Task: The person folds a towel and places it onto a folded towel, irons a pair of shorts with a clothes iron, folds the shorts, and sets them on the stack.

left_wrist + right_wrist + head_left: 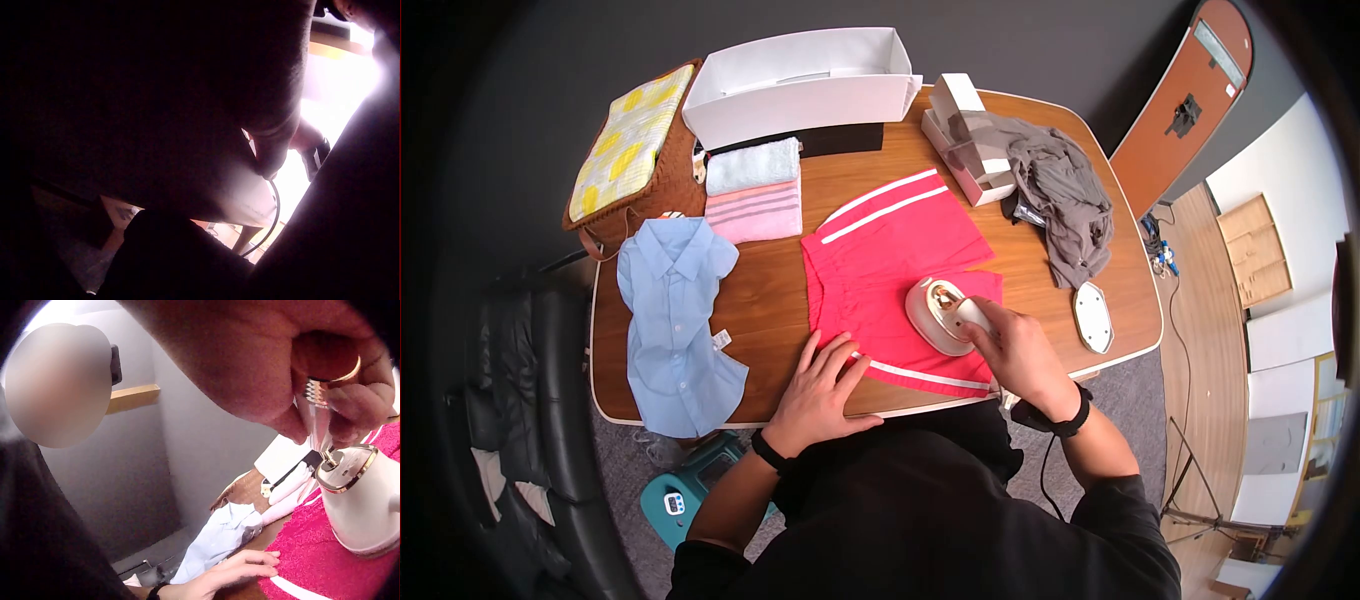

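From my station I watch the red shorts (880,235), spread on the wooden worktop (772,300) with the waistband to the left and both legs to the right. My right hand (1028,355) curls firmly round the handle of a white iron (924,332), which rests on the nearer leg of the shorts. My left hand (815,398) holds nothing; its fingers lie extended, fingertips touching the near edge of the shorts by the white stripe. The left wrist view is mostly dark, so I can't make out those fingers there.

Left of the shorts lies a light blue shirt (672,325). Beyond their waistband end, to the left, are a pink towel (755,212) and a pale towel (752,166), with a woven basket (663,152) farther off. A long white box (800,115) stands behind the shorts. To their right are a crumpled grey-brown garment (1062,185) and, nearer me, a white plate (1093,318).
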`<state>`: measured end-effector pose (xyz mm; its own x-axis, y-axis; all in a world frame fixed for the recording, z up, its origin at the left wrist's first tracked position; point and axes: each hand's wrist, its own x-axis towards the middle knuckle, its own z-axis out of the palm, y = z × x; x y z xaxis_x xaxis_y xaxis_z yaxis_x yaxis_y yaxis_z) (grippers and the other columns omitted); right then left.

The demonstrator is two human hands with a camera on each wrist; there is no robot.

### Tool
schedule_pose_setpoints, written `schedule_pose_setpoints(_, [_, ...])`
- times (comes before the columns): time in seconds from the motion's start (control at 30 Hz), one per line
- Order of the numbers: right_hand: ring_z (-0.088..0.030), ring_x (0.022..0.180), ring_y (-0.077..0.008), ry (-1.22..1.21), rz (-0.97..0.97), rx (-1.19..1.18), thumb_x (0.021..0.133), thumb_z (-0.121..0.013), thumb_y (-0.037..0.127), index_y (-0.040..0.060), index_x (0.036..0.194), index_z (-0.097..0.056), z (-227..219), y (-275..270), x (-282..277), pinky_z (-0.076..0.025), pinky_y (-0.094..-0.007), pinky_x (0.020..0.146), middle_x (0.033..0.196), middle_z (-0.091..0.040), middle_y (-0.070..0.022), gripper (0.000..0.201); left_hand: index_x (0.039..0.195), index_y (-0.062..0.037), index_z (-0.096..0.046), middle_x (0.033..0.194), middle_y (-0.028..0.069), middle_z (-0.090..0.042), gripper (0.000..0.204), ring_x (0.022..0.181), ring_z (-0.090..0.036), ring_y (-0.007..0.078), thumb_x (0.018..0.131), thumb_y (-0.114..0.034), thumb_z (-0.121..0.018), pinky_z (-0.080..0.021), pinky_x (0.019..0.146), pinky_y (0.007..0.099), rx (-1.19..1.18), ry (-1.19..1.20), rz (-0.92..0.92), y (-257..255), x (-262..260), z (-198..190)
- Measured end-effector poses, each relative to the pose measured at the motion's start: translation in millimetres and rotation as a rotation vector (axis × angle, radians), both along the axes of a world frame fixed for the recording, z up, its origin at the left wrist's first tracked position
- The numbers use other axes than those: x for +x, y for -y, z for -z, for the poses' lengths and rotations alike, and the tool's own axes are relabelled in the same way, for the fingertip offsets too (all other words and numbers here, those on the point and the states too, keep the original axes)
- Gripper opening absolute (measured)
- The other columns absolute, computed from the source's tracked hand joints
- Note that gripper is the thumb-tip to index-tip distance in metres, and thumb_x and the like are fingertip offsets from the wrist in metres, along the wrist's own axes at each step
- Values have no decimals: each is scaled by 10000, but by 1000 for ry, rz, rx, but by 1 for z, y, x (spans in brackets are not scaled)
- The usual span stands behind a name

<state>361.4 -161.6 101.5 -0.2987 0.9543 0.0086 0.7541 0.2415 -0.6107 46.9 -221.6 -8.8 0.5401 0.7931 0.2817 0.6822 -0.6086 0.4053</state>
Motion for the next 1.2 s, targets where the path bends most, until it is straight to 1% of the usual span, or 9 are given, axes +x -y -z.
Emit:
schedule_pose_setpoints(0.13, [-743,917,-508,-2,58,22,1040,-719,179,-11,1302,-708,-1,-3,18,-586,-534,790,931,-731,-324,324,1423,0,-668,1457,231,-582,896,1491,-513,414,828,-637,-871,-260,1314,670,-4,2,-2,1,0,1])
schedule_pose_setpoints(0.23, [-755,914,-496,19,123,52,1031,-734,191,-16,1303,-719,7,-8,36,-592,-523,782,941,-740,-324,342,1411,11,-681,1448,229,-596,890,1499,-507,398,847,-661,-836,-255,1325,659,6,-15,-6,0,0,1])
schedule_pose_setpoints(0.47, [-765,934,-488,15,199,52,1036,-738,202,-22,1318,-725,6,-9,59,-605,-492,787,982,-763,-314,360,1429,-3,-666,1460,235,-585,901,1489,-514,417,822,-634,-878,-257,1316,668,-7,-2,0,0,0,3])
schedule_pose_setpoints(0.57, [-761,921,-493,39,154,107,1036,-739,201,-19,1327,-723,4,-2,51,-603,-492,785,974,-759,-316,365,1435,-5,-664,1461,236,-583,902,1488,-515,419,822,-630,-880,-258,1315,669,-6,-6,-1,0,0,2])
schedule_pose_setpoints(0.73, [-751,927,-503,-3,51,-2,1027,-752,186,-46,1329,-708,-26,19,20,-597,-515,801,972,-745,-328,383,1448,-30,-672,1457,236,-582,889,1483,-516,422,821,-625,-881,-263,1313,669,10,-16,5,1,0,0])
schedule_pose_setpoints(0.9, [-738,919,-516,-80,-148,-50,1042,-735,163,-43,1383,-650,-8,27,-4,-588,-541,790,989,-739,-324,408,1434,-60,-704,1461,234,-580,851,1486,-509,424,817,-619,-885,-264,1312,668,3,-16,8,0,1,1])
schedule_pose_setpoints(1.07, [-729,908,-523,-64,-179,-70,1040,-738,163,-32,1372,-656,-10,37,-3,-585,-547,786,982,-738,-316,394,1441,-62,-708,1465,229,-588,844,1505,-500,395,842,-638,-854,-249,1326,654,-13,-27,-4,1,0,1])
schedule_pose_setpoints(1.13, [-750,916,-469,-33,-155,-119,1051,-732,143,-46,1386,-671,-14,40,7,-589,-491,792,1013,-749,-290,390,1442,-66,-709,1466,227,-588,843,1504,-501,393,840,-638,-855,-250,1326,653,-12,-24,-2,0,0,1])
schedule_pose_setpoints(1.2, [-752,911,-463,-16,-146,-94,1042,-735,126,-49,1382,-672,-13,45,19,-592,-478,789,1014,-752,-283,387,1440,-70,-710,1467,225,-589,836,1501,-506,390,840,-632,-858,-251,1325,652,-12,-18,-1,0,0,1])
